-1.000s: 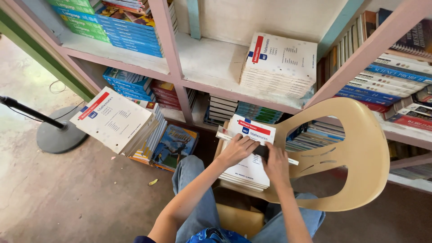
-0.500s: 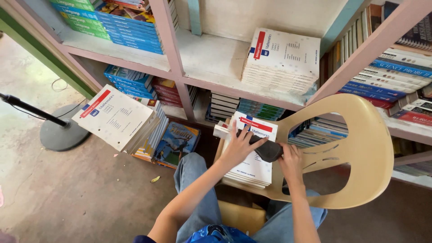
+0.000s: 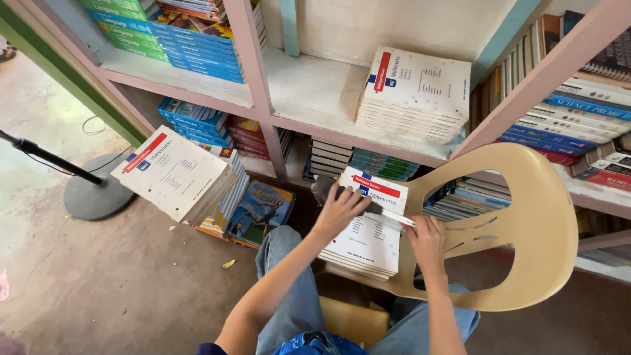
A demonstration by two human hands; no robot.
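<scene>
A stack of white books with red and blue cover bands (image 3: 368,240) lies on the seat of a beige plastic chair (image 3: 519,230) in front of me. My left hand (image 3: 338,210) rests flat on the top book with its fingers spread. Across that cover lies a brush (image 3: 325,189) with a dark head and a pale handle. The head sits at the book's far left corner, just past my left fingertips. My right hand (image 3: 427,242) is closed on the handle's end at the book's right edge.
Pink shelves (image 3: 253,79) stand ahead, with another white book stack (image 3: 417,92) on the upper board and blue books (image 3: 187,43) to the left. A tilted white stack (image 3: 174,172) leans at lower left. A black stand base (image 3: 98,194) sits on the concrete floor.
The brush's dark head has swept from near my right hand across the cover to its far left corner. My right hand has shifted slightly to the right edge. My left hand stays on the book.
</scene>
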